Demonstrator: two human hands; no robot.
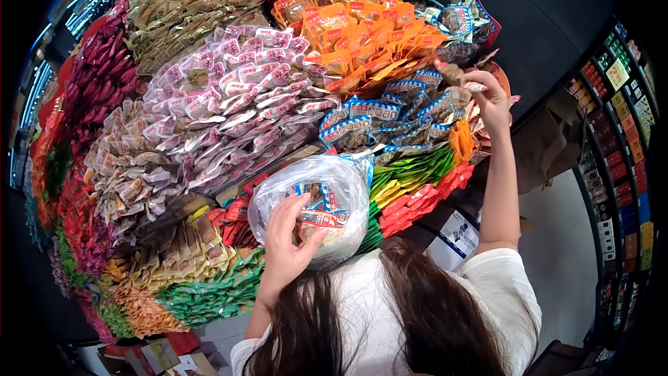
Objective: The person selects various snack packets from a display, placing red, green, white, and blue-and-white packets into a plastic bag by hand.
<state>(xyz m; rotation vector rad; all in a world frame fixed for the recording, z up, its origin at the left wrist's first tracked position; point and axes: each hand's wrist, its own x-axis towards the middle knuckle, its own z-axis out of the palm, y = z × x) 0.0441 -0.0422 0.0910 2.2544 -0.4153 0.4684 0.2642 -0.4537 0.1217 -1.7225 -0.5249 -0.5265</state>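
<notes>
By left hand [285, 240] plastic bag [334, 184] clasped upright, so nothing spills; up-right of bag, snack packet [454, 75] pinched in right hand [491, 101] grip.

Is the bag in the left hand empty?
No, the bag in the left hand holds several packets; the right hand grips a single packet.

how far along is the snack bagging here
Done: a few packets sit in the clear bag held by the left hand. In hand: the right hand holds a brown packet above the snack piles. Left: it is not bagged yet, and the bag looks far from full.
</notes>
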